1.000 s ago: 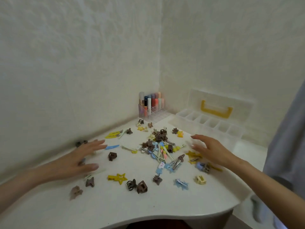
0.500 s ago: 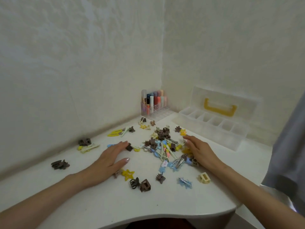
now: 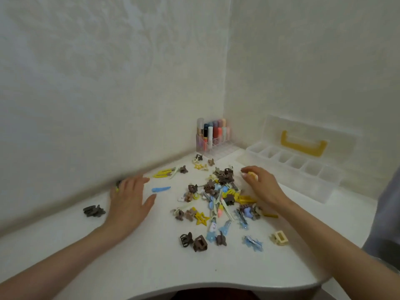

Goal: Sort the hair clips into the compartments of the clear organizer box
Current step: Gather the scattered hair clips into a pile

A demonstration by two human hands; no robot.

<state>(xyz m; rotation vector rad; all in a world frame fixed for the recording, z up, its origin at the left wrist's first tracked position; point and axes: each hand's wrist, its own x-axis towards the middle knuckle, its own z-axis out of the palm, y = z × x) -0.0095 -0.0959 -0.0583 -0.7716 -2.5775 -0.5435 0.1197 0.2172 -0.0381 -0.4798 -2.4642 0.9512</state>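
Since half a second ago, the right hand (image 3: 263, 185) has moved toward the clear organizer box (image 3: 303, 167), fingers curled around a yellow clip (image 3: 252, 174). Left hand (image 3: 129, 200) lies flat and spread on the counter (image 3: 151, 263), holding nothing, hair clips (image 3: 216, 198) heaped between both hands.

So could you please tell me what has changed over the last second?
The right hand moved off the pile's near side to its far edge and closed its fingers on a small yellow clip. The left hand moved in, then back out toward the wall, flat and open. The clear organizer box stayed open, its visible compartments empty.
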